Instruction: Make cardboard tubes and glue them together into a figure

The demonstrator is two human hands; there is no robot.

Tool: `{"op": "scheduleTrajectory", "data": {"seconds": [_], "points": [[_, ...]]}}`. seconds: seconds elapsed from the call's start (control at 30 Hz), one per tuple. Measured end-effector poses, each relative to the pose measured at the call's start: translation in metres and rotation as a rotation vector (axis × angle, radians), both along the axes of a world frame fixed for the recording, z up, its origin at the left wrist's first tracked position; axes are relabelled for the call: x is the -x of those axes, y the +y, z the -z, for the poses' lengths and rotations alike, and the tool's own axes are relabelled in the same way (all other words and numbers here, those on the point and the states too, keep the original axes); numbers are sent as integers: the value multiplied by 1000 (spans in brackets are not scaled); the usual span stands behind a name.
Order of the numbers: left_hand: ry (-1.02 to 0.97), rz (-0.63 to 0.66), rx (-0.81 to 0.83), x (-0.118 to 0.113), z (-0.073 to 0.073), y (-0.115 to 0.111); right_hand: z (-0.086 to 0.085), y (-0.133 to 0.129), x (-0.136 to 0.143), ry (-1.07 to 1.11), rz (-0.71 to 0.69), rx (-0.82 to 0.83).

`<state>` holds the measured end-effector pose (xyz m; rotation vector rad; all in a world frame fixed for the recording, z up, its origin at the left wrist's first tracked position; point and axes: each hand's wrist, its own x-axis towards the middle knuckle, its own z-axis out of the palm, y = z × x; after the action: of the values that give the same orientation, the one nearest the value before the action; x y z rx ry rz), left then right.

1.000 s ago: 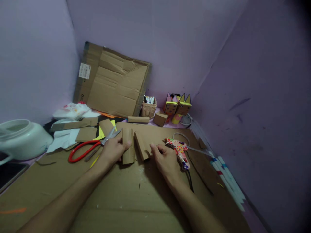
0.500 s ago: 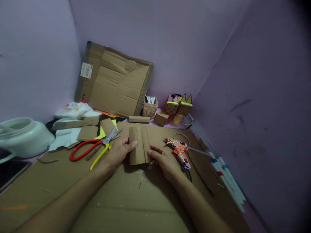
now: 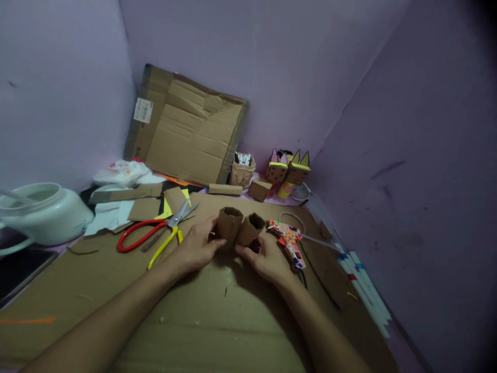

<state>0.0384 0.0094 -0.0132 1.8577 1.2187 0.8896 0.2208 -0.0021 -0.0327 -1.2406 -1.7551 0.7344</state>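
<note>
Two short brown cardboard tubes stand side by side over the middle of the cardboard sheet, their open ends facing up. My left hand [image 3: 202, 242] is closed around the left cardboard tube [image 3: 228, 228], thumb in front and fingers behind. The right cardboard tube [image 3: 249, 231] leans outward a little, pinched by my right hand [image 3: 266, 256] with the thumb at its base. Whether the tubes are joined at the bottom I cannot tell. A floral glue gun [image 3: 289, 241] lies just right of my right hand. Left of my left hand are scissors [image 3: 171, 228] with red and yellow handles.
A cardboard sheet [image 3: 186, 331] covers the table. Behind stand a large flattened box [image 3: 190, 132], a cup of markers [image 3: 243, 173], a small cardboard box [image 3: 260, 190] and cardboard animal figures [image 3: 297, 173]. A white pot [image 3: 58, 215] is at left; several glue sticks [image 3: 365, 290] lie right.
The cardboard piece, seen side-on before, is tipped so that the tubes' open ends face up, and the two tubes are spread apart at the top. Both hands keep their hold.
</note>
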Motion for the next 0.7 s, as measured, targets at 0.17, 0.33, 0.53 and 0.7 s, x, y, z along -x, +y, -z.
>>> {"op": "scheduleTrajectory", "data": {"seconds": [0.17,0.33,0.53,0.7], "points": [[30,0,3,1,-1,1,-1,2,-2,29,-67,4],[45,49,-3,2,2,3,-4,-1,-3,-47,-59,-27],[42,77,-5,2,6,3,-10,-4,-1,-48,-49,-32],[53,78,-11,2,3,1,-11,-4,-1,-54,-55,-27]]}}
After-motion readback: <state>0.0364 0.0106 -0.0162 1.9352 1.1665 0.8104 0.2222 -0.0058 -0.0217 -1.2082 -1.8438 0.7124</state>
